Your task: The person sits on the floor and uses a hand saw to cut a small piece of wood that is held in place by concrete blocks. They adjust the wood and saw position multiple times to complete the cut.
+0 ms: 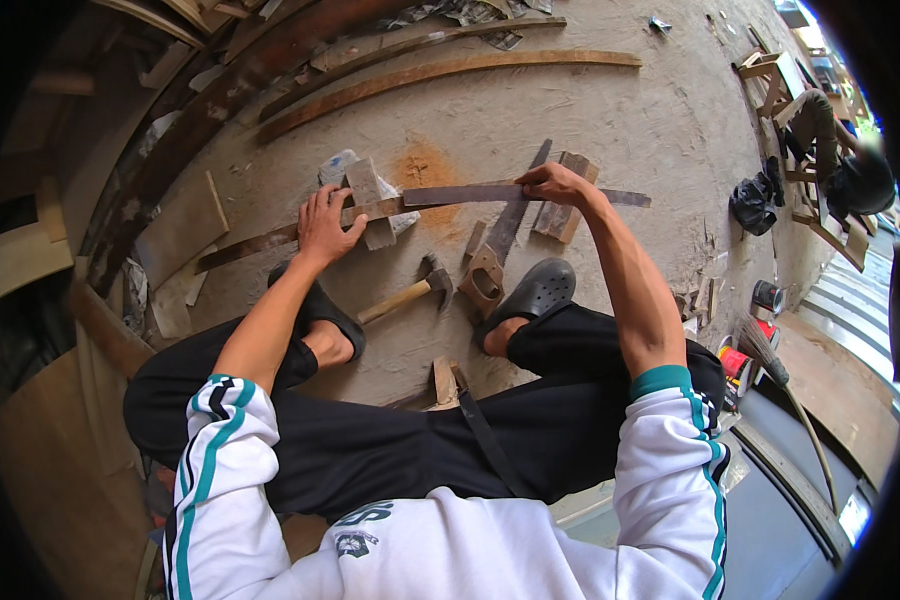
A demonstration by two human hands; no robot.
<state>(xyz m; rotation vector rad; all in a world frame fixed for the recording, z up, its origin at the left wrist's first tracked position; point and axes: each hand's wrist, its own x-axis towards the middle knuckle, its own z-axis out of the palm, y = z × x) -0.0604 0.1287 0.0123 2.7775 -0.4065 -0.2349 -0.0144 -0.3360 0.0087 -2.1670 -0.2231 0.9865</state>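
Note:
My left hand (pixel 328 228) lies with fingers spread on a long wooden strip (pixel 245 247), beside a wooden block (pixel 370 190) that sits under or against it. My right hand (pixel 558 186), fingers closed, pinches a flat dark strip (pixel 460 195) from above. That strip's left end meets or overlaps the wooden strip near the block; I cannot tell whether they are joined. Beneath the dark strip lie a handsaw (pixel 507 230), its wooden handle toward me, and a second wooden block (pixel 567 210). A claw hammer (pixel 400 298) rests on the floor between my feet.
Orange sawdust (pixel 425 168) is scattered beyond the strips. Two long battens (pixel 450 75) lie farther off. Boards (pixel 185 220) lean at left. At right are a black plastic bag (pixel 755 203), paint cans (pixel 736 368), a brush (pixel 765 350) and a seated person (pixel 825 130).

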